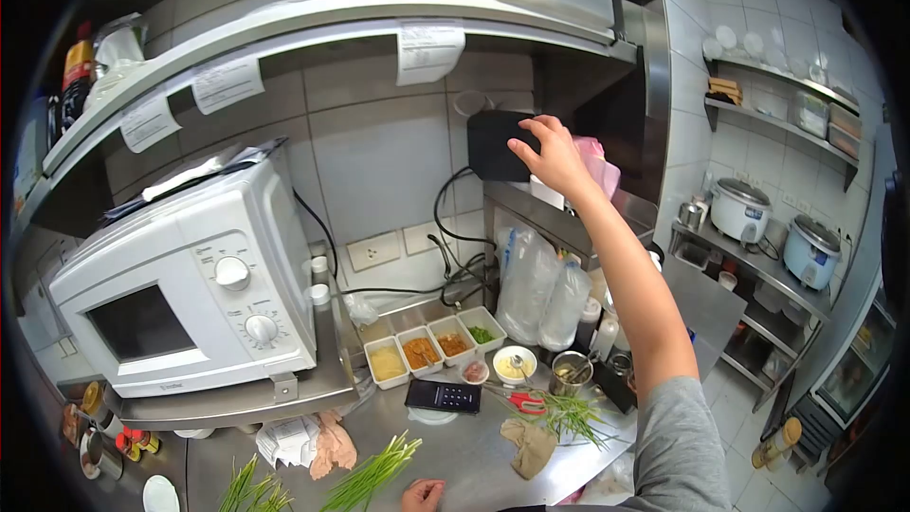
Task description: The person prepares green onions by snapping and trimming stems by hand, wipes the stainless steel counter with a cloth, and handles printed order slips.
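Observation:
My right hand is raised at shelf height, thumb and fingers apart and bent, with nothing seen in it. Its fingertips overlap the right edge of a flat black panel; whether they touch it I cannot tell. Beside the wrist is a pink plastic bag. Low at the counter's front edge rests my left hand, its fingers curled closed and their inside hidden. To its left lies a bunch of green chives. A black phone with a lit keypad lies further back.
A white microwave stands on a raised shelf at left. White tubs of seasonings line the counter's back. Red-handled scissors, cut greens and a brown cloth lie at right. An overhead shelf spans the wall.

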A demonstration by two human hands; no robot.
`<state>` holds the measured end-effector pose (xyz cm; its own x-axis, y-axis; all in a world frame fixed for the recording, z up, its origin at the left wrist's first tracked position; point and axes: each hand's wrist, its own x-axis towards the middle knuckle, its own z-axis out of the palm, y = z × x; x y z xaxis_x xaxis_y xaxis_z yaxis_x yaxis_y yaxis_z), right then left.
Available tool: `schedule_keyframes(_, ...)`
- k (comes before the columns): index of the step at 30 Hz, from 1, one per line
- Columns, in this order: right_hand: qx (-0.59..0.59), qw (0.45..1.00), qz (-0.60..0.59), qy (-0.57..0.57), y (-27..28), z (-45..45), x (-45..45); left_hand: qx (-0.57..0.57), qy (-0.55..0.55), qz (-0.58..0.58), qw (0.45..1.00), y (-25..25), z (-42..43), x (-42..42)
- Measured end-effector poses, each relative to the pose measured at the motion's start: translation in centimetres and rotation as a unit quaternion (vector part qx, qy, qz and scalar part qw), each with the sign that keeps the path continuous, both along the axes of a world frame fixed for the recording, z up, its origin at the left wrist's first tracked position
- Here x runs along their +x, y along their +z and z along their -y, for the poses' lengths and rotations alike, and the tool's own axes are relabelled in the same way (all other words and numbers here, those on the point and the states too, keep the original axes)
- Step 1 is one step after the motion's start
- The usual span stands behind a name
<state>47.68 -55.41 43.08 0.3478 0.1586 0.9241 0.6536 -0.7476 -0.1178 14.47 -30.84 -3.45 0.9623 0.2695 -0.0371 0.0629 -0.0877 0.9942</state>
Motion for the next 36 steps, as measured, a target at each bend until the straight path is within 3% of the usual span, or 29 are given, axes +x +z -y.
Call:
schedule_keyframes(3,-0.038,0.977,0.011,-0.209,1.5,-1.3,3.8,-0.014,-0.014,0.022,1.000,0.4,0.0,-0.1)
schedule_keyframes(7,-0.061,0.943,-0.177,-0.275,3.6,-2.0,5.4,-0.084,-0.011,0.050,0.995,-2.4,-0.6,0.3)
schedule_keyframes(9,-0.049,0.936,-0.242,-0.250,4.4,-1.9,6.8,-0.118,-0.032,0.047,0.991,-2.7,-1.2,0.4)
schedule_keyframes(12,-0.014,0.951,-0.185,-0.246,4.9,-1.7,8.0,-0.106,-0.059,0.041,0.992,0.2,-1.4,-0.3)
schedule_keyframes(15,-0.028,0.971,0.004,-0.238,5.8,-2.0,6.9,-0.044,-0.077,0.002,0.996,5.3,-1.9,-0.1)
schedule_keyframes(16,-0.060,0.963,0.080,-0.249,5.8,-2.5,5.4,-0.065,-0.093,0.048,0.992,6.2,-1.8,0.4)
schedule_keyframes(19,-0.182,0.954,0.125,-0.205,4.6,-4.8,0.3,-0.041,-0.163,0.095,0.981,12.4,-1.5,2.1)
schedule_keyframes(21,-0.251,0.953,0.133,-0.108,2.4,-7.0,-5.2,-0.033,-0.263,0.137,0.955,15.8,-1.6,4.5)
schedule_keyframes(23,-0.325,0.937,0.117,-0.052,-1.0,-8.7,-9.6,-0.057,-0.292,0.223,0.928,20.2,0.0,5.9)
schedule_keyframes(25,-0.346,0.921,0.166,0.068,-4.5,-9.3,-14.1,-0.248,-0.283,0.208,0.903,23.0,2.2,7.3)
schedule_keyframes(27,-0.394,0.895,0.166,0.132,-7.0,-9.2,-18.2,-0.503,-0.320,0.168,0.785,24.8,2.7,9.3)
schedule_keyframes(30,-0.446,0.861,0.150,0.193,-10.8,-8.6,-21.2,-0.571,-0.454,0.237,0.641,25.5,1.2,10.8)
schedule_keyframes(32,-0.480,0.836,0.127,0.235,-12.0,-7.6,-21.8,-0.529,-0.348,0.178,0.753,27.2,1.4,10.4)
schedule_keyframes(33,-0.439,0.852,0.074,0.277,-11.6,-7.3,-22.2,-0.502,-0.292,0.143,0.801,27.7,1.3,10.1)
schedule_keyframes(34,-0.394,0.863,0.019,0.316,-11.0,-7.1,-22.9,-0.526,-0.303,0.139,0.782,27.2,0.8,10.4)
schedule_keyframes(36,-0.281,0.884,-0.076,0.367,-10.5,-6.4,-22.2,-0.491,-0.286,0.167,0.806,27.6,0.5,9.6)
